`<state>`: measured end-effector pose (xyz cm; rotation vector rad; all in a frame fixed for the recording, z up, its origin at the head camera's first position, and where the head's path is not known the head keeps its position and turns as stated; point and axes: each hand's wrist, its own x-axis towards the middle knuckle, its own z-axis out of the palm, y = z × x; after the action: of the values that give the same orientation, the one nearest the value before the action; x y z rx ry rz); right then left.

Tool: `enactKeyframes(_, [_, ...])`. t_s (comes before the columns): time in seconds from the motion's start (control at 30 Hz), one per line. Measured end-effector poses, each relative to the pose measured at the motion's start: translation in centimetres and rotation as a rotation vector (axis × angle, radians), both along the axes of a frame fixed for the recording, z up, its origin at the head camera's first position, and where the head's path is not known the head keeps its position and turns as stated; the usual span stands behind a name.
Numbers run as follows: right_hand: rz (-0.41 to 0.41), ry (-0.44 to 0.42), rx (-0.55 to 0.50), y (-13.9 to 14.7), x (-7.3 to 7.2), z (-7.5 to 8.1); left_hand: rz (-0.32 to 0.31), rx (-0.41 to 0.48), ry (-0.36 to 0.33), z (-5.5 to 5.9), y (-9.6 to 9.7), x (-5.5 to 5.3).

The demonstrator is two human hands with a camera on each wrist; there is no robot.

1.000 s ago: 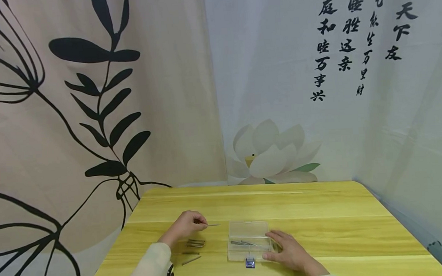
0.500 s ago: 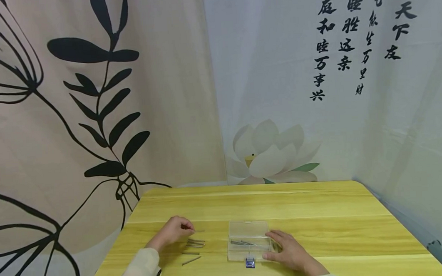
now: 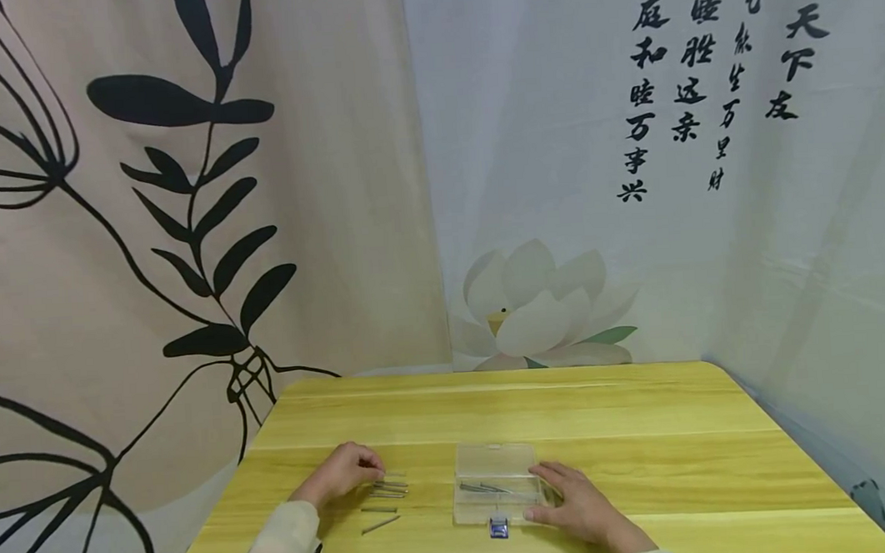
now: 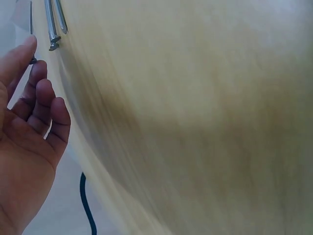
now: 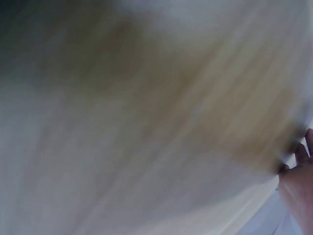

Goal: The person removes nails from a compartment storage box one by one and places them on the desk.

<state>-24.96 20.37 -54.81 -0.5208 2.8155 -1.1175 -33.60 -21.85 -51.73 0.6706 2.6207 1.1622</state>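
My left hand [image 3: 345, 472] pinches a thin nail [image 4: 31, 19] between thumb and forefinger; its head shows below the fingertips in the left wrist view. Just in front of that hand lies a small row of nails [image 3: 390, 494] on the table. A clear plastic box [image 3: 461, 516] stands open to the right, its lid [image 3: 494, 456] laid back. Several nails [image 3: 484, 487] rest in its rear part. My right hand [image 3: 580, 503] holds the box by its right side, thumb at the front corner and fingers toward the back. The right wrist view is blurred and shows only part of that hand.
Two more nails, a short one [image 3: 380, 509] and a slanted one [image 3: 381, 524], lie nearer the front of the wooden table [image 3: 607, 410]. A blue latch [image 3: 498, 528] sticks out from the box's front. Printed curtains [image 3: 363, 189] hang behind the table.
My left hand has drawn back to the left and then lowered toward the row of nails, the nail still pinched. The right hand and box have stayed put.
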Motion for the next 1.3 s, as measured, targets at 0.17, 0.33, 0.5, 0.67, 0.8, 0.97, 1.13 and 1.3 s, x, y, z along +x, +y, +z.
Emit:
enactKeyframes(0.17, [0.0, 0.003, 0.0, -0.05, 0.07, 0.17, -0.005, -0.004, -0.005, -0.21, -0.06, -0.13])
enactKeyframes(0.33, [0.004, 0.002, -0.001, -0.04, 0.01, 0.07, -0.002, -0.012, -0.005, -0.57, -0.09, -0.24])
enactKeyframes(0.5, [0.003, -0.002, -0.008, 0.04, -0.02, -0.03, 0.011, -0.037, 0.016, -0.83, -0.03, -0.35])
enactKeyframes(0.67, [-0.004, -0.008, -0.007, 0.07, -0.01, -0.02, 0.021, -0.067, 0.04, -0.78, 0.12, -0.26])
enactKeyframes(0.8, [-0.009, -0.01, -0.003, 0.08, -0.01, -0.08, 0.03, -0.065, 0.038, -0.69, 0.22, -0.15])
enactKeyframes(0.97, [-0.011, -0.013, -0.007, 0.06, -0.07, -0.15, 0.053, -0.061, 0.038, -0.67, 0.22, -0.05])
enactKeyframes(1.13, [-0.005, -0.007, -0.01, 0.01, -0.06, -0.06, 0.078, -0.06, 0.021, -0.7, 0.23, -0.21])
enactKeyframes(1.3, [-0.008, -0.005, -0.014, 0.01, -0.04, 0.02, 0.078, -0.06, 0.036, -0.2, 0.62, -0.41])
